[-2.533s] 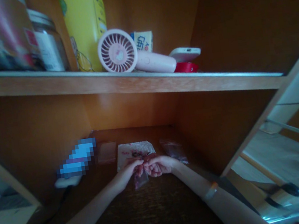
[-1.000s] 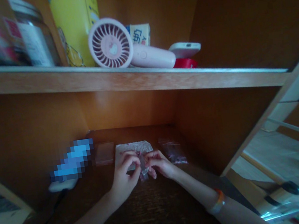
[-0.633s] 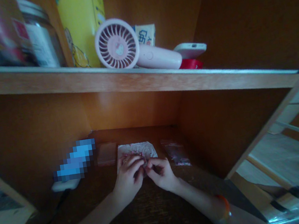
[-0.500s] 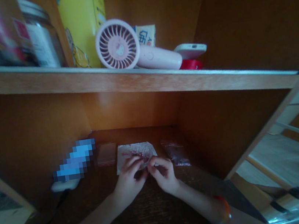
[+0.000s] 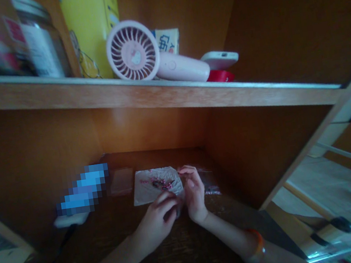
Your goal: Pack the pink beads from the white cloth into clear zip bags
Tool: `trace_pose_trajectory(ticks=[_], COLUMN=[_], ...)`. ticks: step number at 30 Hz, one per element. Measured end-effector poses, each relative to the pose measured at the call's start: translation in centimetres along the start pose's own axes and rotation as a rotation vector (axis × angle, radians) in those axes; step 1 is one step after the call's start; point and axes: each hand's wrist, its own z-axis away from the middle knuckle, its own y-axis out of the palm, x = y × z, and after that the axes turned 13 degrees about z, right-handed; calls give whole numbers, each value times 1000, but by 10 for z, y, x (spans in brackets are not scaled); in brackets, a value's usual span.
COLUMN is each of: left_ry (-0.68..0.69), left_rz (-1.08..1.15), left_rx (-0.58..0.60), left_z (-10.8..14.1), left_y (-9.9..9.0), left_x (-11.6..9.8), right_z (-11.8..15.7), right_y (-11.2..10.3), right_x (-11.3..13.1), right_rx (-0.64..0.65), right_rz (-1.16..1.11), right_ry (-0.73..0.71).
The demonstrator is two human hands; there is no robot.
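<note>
A white crinkled sheet (image 5: 141,193), perhaps paper or tissue, lies on the dark wooden desktop (image 5: 179,253). Small pink and dark bits, maybe beads (image 5: 163,184), are gathered on its middle. At the sheet's front edge is my left hand (image 5: 159,214), thumb and fingers curled together; a small dark bit shows by the fingertips, too unclear to name. My right hand (image 5: 195,194) stands on edge along the sheet's right side, thumb and fingers apart, with nothing visible in it. Behind it, partly hidden, lies a clear zip bag (image 5: 211,183) with small dark pieces inside.
Left of the sheet lies a flat clear bag (image 5: 122,181). Farther left a phone with a blurred screen (image 5: 84,190) leans on a white stand with a cable. A shelf (image 5: 144,94) above holds a pink handheld fan (image 5: 133,52), a jar (image 5: 41,46) and a yellow container (image 5: 92,25).
My hands have moved apart from their fingertip-to-fingertip pinch. The right hand has opened and turned upright at the sheet's right edge; the left has shifted slightly toward me, uncovering the pink bits.
</note>
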Motion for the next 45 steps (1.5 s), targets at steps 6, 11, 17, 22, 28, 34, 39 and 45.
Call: trace_pose_trajectory(ticks=[6,11,17,22,28,34,39,45], left_ry=[137,164,146,111,41,35,39,-12], left_rz=[-141,-197,-203,-172,-124,-73,35,144], left_rx=[-311,-419,-406,-357,-265,-239,-273,-296], left_z=[-4,-6,-8,-7,-6,-8,-9,-12], left_y=[-8,-15,-19,-19,-18,-20,-24,-25], left_x=[9,10,18,27,28,22,15,10], right_z=[-1,-3,-4,-7,-11,-14,-15,-20], right_y=[0,5,9,9,8,6,5,6], right_x=[-4,3,-1,-2,-6,-10,-14,-6], right_rx=[-36,13,269,540,526,605,719,684], right_rz=[-11,-31,-223,-391,-537,-687,-760,-829], right_ry=[100,272,697,839,839,971,1056,972])
